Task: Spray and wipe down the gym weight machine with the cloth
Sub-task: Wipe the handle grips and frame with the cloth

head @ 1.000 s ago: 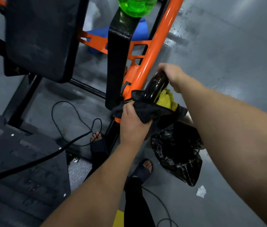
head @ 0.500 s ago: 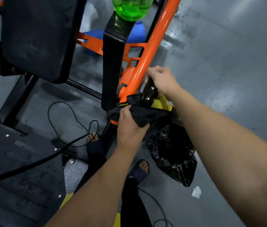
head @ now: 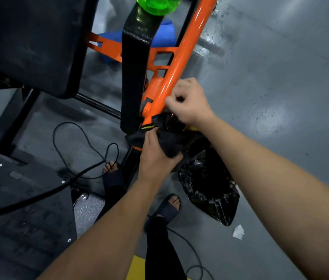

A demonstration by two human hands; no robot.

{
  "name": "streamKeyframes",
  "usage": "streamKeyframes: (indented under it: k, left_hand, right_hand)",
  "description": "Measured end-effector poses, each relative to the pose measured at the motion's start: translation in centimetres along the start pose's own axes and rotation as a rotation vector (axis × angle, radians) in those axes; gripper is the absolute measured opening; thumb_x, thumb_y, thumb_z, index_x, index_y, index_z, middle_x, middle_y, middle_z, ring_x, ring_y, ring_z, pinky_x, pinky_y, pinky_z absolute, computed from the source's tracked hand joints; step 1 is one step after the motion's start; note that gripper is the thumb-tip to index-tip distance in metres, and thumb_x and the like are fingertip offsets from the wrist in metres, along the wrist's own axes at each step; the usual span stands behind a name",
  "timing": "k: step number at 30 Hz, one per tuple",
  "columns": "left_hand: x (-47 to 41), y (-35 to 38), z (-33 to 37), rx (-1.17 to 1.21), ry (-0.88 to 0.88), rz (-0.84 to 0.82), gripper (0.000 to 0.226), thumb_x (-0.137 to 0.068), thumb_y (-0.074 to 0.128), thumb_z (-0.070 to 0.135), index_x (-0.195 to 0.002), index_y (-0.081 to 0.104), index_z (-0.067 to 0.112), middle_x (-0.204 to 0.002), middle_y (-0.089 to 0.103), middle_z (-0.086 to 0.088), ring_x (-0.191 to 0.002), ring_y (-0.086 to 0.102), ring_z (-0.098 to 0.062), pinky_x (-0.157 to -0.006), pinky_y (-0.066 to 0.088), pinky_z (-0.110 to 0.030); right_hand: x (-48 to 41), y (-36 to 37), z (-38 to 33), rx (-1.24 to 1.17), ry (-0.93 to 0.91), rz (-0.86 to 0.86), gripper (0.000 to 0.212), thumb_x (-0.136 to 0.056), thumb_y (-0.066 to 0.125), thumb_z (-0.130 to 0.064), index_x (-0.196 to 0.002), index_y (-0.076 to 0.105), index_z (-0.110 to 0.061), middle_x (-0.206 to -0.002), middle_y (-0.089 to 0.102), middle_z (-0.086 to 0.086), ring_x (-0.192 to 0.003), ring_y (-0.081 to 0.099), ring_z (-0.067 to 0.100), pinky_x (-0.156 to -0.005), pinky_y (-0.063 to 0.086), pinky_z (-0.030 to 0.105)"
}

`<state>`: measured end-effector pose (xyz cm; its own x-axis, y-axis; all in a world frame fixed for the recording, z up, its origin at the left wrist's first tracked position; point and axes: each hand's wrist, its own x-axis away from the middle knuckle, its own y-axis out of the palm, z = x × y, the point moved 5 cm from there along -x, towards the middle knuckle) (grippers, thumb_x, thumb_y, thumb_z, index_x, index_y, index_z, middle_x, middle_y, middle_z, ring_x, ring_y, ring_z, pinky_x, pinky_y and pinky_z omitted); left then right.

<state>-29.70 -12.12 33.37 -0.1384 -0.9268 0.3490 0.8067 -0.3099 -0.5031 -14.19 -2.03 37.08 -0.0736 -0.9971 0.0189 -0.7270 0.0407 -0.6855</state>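
Cloth, black and bunched, sits at the middle of the view, pressed against the lower end of the weight machine's orange frame tube, which climbs from there toward 1 o'clock. The left hand comes in from 6 o'clock and grips the cloth, fingers wrapped into its folds. A sliver of yellow fabric peeks out at the cloth's 2 o'clock edge. The right hand is at 1 o'clock of the cloth, touching the tube with its fingers curled into a fist; whether it holds anything I cannot tell, as the hand hides what lies under it. A black upright bar stands just at 9 o'clock of the tube. The machine's black pad fills the 10 o'clock corner. A green bottle shows at 12 o'clock on the top edge. A crumpled black plastic bag lies on the grey floor at 4 o'clock, and a black cable loops at 8 o'clock.
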Motion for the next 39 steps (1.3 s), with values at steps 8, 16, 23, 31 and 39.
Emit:
streamKeyframes:
  k: [8, 16, 23, 31, 39]
  left_hand:
    - [-0.8, -0.6, 0.3, 0.050, -0.064, 0.043, 0.056, -0.077, 0.081, 0.021, -0.125, 0.051, 0.020, -0.121, 0.055, 0.004, -0.112, 0.056, -0.015, -0.092, 0.048, -0.033]
    - [0.0, 0.3, -0.7, 0.079, -0.061, 0.043, 0.063, -0.074, 0.084, 0.023, -0.126, 0.052, 0.011, -0.121, 0.058, -0.004, -0.112, 0.060, -0.021, -0.088, 0.053, -0.039]
    - [-1.2, -0.2, 2.7, 0.092, -0.119, 0.112, 0.049, -0.074, 0.078, 0.024, -0.116, 0.054, 0.018, -0.113, 0.056, 0.002, -0.107, 0.058, -0.020, -0.091, 0.052, -0.042]
    - [-1.2, -0.6, 1.1, 0.126, -0.032, 0.010, 0.064, -0.069, 0.085, 0.020, -0.121, 0.049, 0.027, -0.121, 0.052, 0.008, -0.106, 0.051, -0.002, -0.086, 0.047, -0.023]
    - [-0.6, -0.2, -0.7, 0.076, 0.071, -0.048, 0.079, -0.068, 0.090, 0.025, -0.134, 0.047, 0.017, -0.127, 0.048, 0.009, -0.118, 0.046, 0.000, -0.099, 0.039, -0.013]
  right_hand:
    - [-2.5, -2.8, 6.9, -0.009, 0.726, 0.191, 0.036, -0.104, 0.043, -0.026, -0.106, 0.074, -0.008, -0.110, 0.073, 0.008, -0.106, 0.064, 0.025, -0.086, 0.047, 0.028]
    - [4.9, 1.4, -2.1, 0.098, -0.165, 0.292, 0.017, -0.083, 0.066, -0.014, -0.069, 0.060, -0.006, -0.091, 0.058, 0.008, -0.095, 0.055, 0.023, -0.120, 0.025, 0.057]
    - [-1.3, -0.2, 2.4, -0.436, 0.524, -0.013, 0.024, -0.079, 0.061, -0.032, -0.057, 0.064, -0.022, -0.082, 0.066, 0.003, -0.078, 0.064, 0.014, -0.076, 0.049, 0.026]
    - [-2.5, -1.8, 4.7, -0.207, 0.681, 0.021, 0.017, -0.089, 0.058, -0.028, -0.083, 0.071, -0.019, -0.085, 0.070, 0.001, -0.081, 0.065, 0.018, -0.074, 0.052, 0.017]
    - [-0.1, -0.1, 1.2, -0.136, 0.083, 0.003, 0.024, -0.082, 0.060, -0.029, -0.061, 0.069, -0.024, -0.078, 0.058, -0.009, -0.090, 0.059, 0.014, -0.088, 0.039, 0.022]
